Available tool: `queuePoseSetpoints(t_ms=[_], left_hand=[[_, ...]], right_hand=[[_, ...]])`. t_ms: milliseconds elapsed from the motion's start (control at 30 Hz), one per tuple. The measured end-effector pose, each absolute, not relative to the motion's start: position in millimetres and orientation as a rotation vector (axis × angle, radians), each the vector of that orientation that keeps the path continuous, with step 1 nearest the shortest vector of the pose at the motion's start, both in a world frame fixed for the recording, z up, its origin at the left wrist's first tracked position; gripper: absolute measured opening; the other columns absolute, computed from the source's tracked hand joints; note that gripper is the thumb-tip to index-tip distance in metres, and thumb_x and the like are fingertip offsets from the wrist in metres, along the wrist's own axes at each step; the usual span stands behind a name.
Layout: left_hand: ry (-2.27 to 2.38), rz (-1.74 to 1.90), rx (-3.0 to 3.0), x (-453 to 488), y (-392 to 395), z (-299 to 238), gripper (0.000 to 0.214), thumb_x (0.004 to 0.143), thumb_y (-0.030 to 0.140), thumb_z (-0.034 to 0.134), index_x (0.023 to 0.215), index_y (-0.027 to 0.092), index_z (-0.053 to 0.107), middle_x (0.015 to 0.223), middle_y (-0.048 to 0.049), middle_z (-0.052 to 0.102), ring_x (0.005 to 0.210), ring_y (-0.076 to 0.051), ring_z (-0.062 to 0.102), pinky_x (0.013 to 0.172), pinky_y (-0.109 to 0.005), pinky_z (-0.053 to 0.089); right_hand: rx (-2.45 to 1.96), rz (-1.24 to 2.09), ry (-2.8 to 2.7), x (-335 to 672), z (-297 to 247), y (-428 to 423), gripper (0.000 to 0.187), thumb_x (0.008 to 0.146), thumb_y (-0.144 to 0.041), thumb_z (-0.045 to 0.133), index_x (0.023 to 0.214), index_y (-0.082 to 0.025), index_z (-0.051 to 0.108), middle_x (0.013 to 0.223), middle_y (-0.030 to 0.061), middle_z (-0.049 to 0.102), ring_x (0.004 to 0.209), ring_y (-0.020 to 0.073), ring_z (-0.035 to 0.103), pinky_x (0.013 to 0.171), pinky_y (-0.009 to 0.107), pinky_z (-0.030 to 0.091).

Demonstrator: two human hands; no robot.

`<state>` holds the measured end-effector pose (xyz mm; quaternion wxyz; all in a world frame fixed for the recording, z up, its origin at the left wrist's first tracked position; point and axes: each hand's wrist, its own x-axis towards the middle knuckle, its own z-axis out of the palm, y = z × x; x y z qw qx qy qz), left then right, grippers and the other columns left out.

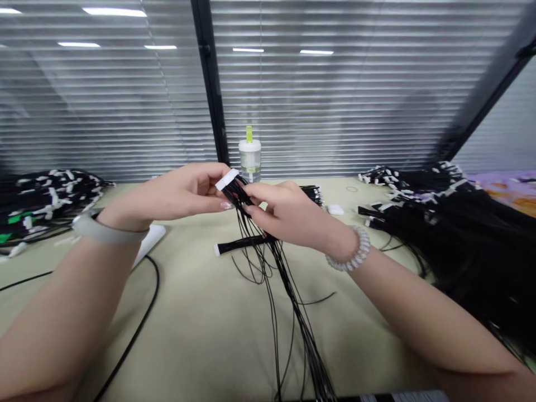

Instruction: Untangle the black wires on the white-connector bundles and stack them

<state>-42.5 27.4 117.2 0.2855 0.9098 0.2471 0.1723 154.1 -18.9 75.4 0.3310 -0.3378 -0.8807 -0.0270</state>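
My left hand (184, 192) pinches a white plastic connector (226, 179) held up above the table. Thin black wires (288, 290) run from the connector down across the pale green table (201, 324). My right hand (285, 215) is closed on those wires just below the connector, fingers pressed together. A finished black harness with a white end (238, 244) lies on the table beneath my hands. A pale band sits on my left wrist, a beaded bracelet on my right.
A big heap of black wire harnesses with white connectors (452, 223) fills the right side. A smaller heap (42, 198) lies at far left. A white jar with a green top (250, 156) stands by the window blinds. A black cable (138, 318) loops across the left.
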Motion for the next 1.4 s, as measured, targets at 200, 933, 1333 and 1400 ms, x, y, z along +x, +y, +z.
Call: queuePoseSetpoints(t_ms=[200, 933, 1333, 1400], left_hand=[[0.633, 0.478, 2.402, -44.7, 27.4, 115.3, 0.009, 0.078, 0.024, 0.055, 0.086, 0.02, 0.053, 0.079, -0.0008, 0.056, 0.073, -0.011, 0.053, 0.065, -0.021, 0.045], [0.577, 0.486, 2.49, -49.8, 28.0, 113.5, 0.026, 0.077, 0.02, 0.058, 0.102, 0.016, 0.066, 0.089, -0.0019, 0.069, 0.082, -0.015, 0.062, 0.07, -0.021, 0.047], [0.607, 0.809, 2.308, -29.3, 24.0, 100.1, 0.021, 0.069, 0.015, 0.064, 0.09, 0.018, 0.066, 0.083, -0.0013, 0.066, 0.076, -0.013, 0.06, 0.066, -0.019, 0.047], [0.631, 0.935, 2.248, -22.5, 22.6, 94.2, 0.018, 0.069, 0.015, 0.063, 0.088, 0.016, 0.063, 0.081, -0.0013, 0.064, 0.073, -0.012, 0.058, 0.065, -0.02, 0.046]], right_hand=[[-0.883, -0.138, -2.297, 152.8, 76.4, -22.0, 0.02, 0.082, -0.017, 0.041, 0.093, -0.011, 0.057, 0.06, -0.0028, 0.046, 0.055, 0.0058, 0.035, 0.055, 0.021, 0.025], [-0.795, 0.038, -2.314, 156.6, 84.2, -26.5, 0.019, 0.083, -0.022, 0.049, 0.072, -0.012, 0.061, 0.055, -0.0055, 0.049, 0.05, 0.0013, 0.036, 0.053, 0.016, 0.028], [-0.897, -0.121, -2.265, 162.6, 90.6, -27.1, 0.017, 0.078, -0.025, 0.054, 0.065, -0.014, 0.056, 0.053, -0.0076, 0.044, 0.048, 0.0014, 0.03, 0.053, 0.018, 0.026], [-0.958, -0.135, -2.249, 164.4, 91.3, -25.8, 0.015, 0.076, -0.026, 0.054, 0.067, -0.015, 0.057, 0.052, -0.0074, 0.044, 0.048, 0.0021, 0.029, 0.054, 0.018, 0.026]])
